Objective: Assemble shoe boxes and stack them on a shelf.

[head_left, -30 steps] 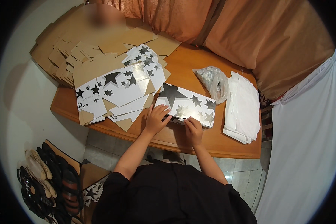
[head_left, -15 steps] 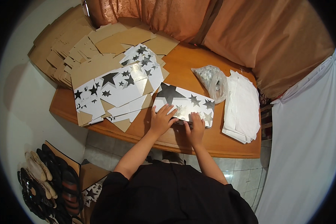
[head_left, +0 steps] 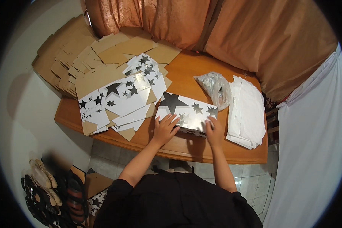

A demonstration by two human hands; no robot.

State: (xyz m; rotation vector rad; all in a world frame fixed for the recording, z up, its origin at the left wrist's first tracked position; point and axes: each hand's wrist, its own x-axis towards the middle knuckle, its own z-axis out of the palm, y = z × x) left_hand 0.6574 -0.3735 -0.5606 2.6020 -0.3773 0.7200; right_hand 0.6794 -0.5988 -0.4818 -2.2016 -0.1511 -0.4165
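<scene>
One head-worn fisheye view looks steeply down, from fairly near, at the desk (head_left: 186, 146) in mid-frame.

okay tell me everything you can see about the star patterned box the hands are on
The star patterned box is a flat, glossy white cardboard piece printed with black stars, one large star near its far left corner and smaller ones across it. It lies flat on the wooden table near the front edge, slightly angled. The left hand presses on its near left part and the right hand on its near right edge. A clear plastic bag sits just beyond it.
</scene>
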